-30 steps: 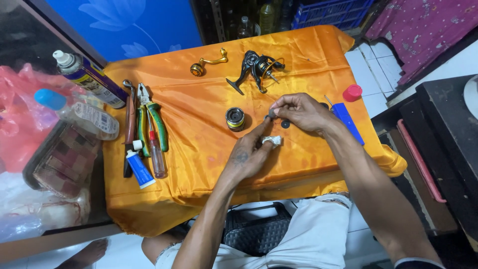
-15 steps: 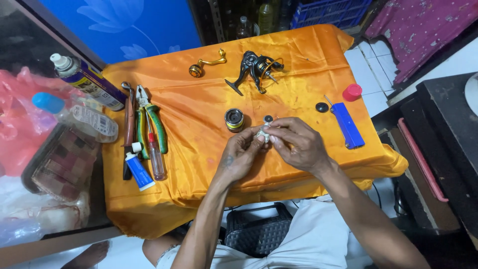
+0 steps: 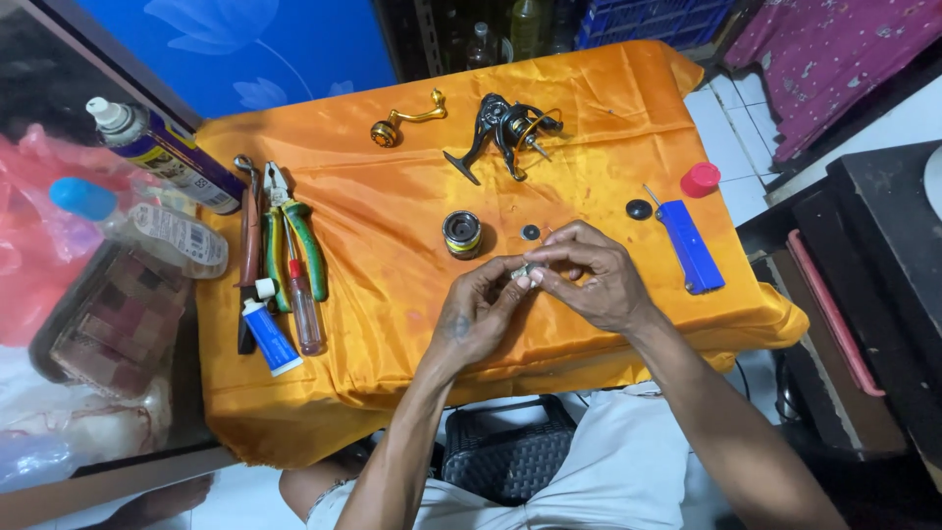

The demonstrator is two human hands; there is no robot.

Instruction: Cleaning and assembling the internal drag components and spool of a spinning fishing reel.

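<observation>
1. Orange satin cloth [image 3: 392, 324] covers the bench, and above its near edge both hands meet around a small pale metal part [image 3: 521, 274].
2. Fingers of the left hand [image 3: 474, 316] pinch the part from the near left; fingers of the right hand [image 3: 589, 280] close on it from the right, thumb and forefinger tips touching it. Both hands are clenched on the same piece.
3. Judged from the stripped fishing reel body [image 3: 505, 132] at the far side, the loose spool [image 3: 461, 234] and the gold crank handle [image 3: 402, 122], the step in hand looks like fitting or cleaning one small reel piece.
4. A next move would call for a fine twist or press between fingertips, kept over the cloth so nothing rolls away; a small black washer [image 3: 531, 233] lies just beyond the hands.
5. Which way the part points cannot be told with certainty: it is mostly hidden, though its visible length seems to run left to right between the two grips.
</observation>
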